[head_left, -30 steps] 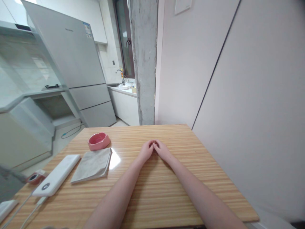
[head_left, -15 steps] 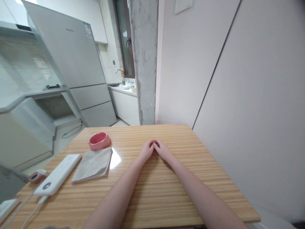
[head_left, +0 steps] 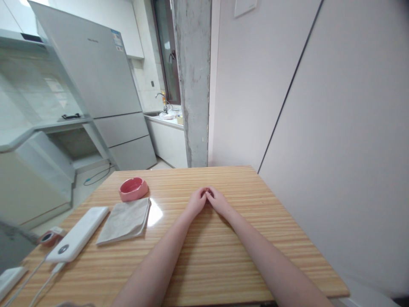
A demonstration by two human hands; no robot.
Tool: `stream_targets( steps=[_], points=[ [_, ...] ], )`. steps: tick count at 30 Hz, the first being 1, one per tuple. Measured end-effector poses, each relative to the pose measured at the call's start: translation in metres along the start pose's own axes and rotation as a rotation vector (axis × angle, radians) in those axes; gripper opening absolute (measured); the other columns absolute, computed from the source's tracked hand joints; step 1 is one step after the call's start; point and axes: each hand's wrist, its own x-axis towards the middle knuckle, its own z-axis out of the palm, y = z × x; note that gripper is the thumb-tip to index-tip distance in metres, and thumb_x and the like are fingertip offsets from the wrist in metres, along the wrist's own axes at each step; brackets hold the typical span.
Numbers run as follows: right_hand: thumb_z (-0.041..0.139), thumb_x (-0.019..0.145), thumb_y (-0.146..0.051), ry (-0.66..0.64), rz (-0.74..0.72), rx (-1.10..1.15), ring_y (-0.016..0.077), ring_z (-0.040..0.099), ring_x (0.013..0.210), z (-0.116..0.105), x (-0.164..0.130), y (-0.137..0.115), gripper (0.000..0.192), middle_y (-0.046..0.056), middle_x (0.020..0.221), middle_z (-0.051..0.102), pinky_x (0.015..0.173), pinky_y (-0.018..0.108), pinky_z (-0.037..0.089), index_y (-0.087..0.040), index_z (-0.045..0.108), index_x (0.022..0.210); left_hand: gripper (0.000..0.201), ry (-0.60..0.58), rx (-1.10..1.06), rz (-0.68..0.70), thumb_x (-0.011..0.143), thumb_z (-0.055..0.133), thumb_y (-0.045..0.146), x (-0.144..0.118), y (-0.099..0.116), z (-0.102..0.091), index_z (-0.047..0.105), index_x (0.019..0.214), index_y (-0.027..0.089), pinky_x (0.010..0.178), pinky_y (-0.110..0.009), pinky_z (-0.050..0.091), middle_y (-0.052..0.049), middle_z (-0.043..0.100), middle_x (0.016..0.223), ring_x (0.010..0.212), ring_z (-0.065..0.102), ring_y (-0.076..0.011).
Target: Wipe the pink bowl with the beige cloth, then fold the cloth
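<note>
My left hand (head_left: 196,202) and my right hand (head_left: 220,202) rest on the wooden table, meeting at the fingertips and thumbs. Both are closed, with curled fingers turned in towards each other. A small dark gap shows by the thumbs, and I cannot make out whether anything is held inside. Left of my hands lies a folded grey cloth (head_left: 123,221). Just behind the cloth stands a pink ashtray (head_left: 133,190), nearer the table's far edge.
A white power bank (head_left: 78,234) with a cable lies at the left of the table (head_left: 255,204), beside a roll of tape (head_left: 50,238). A white wall (head_left: 319,149) runs along the right side. A fridge (head_left: 92,72) and sink counter stand beyond.
</note>
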Motion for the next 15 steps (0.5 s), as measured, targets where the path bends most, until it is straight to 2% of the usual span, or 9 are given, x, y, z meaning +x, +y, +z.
stream_targets(
  steps=[11,13,15],
  points=[
    [0.044,0.085,-0.027,-0.014,-0.019,-0.024,0.0197,0.060,0.096,0.001,0.001,0.003,0.024,0.008,0.101,0.066,0.091,0.038,0.045,-0.019,0.060,0.102,0.034,0.000,0.095,0.014,0.081,0.043,0.007,-0.003,0.010,0.001,0.065,0.106,0.015,0.094,-0.030,0.047,-0.008,0.069,0.109,0.102,0.063,-0.0169],
    [0.045,0.086,-0.031,-0.012,-0.028,0.014,0.0190,0.060,0.095,0.002,0.001,0.005,0.025,0.007,0.101,0.066,0.088,0.036,0.046,-0.020,0.060,0.102,0.031,-0.006,0.121,0.024,0.082,0.044,0.009,-0.005,0.019,-0.007,0.066,0.103,0.017,0.091,-0.031,0.048,-0.007,0.070,0.105,0.099,0.063,-0.0180],
    [0.042,0.087,-0.036,0.001,0.003,0.079,0.0174,0.062,0.086,0.003,0.001,0.008,0.030,0.006,0.094,0.066,0.080,0.033,0.048,-0.020,0.058,0.106,0.024,0.048,0.203,0.038,0.084,0.046,0.017,-0.007,0.032,-0.027,0.067,0.095,0.019,0.084,-0.033,0.050,-0.006,0.071,0.095,0.091,0.064,-0.0199]
  ],
)
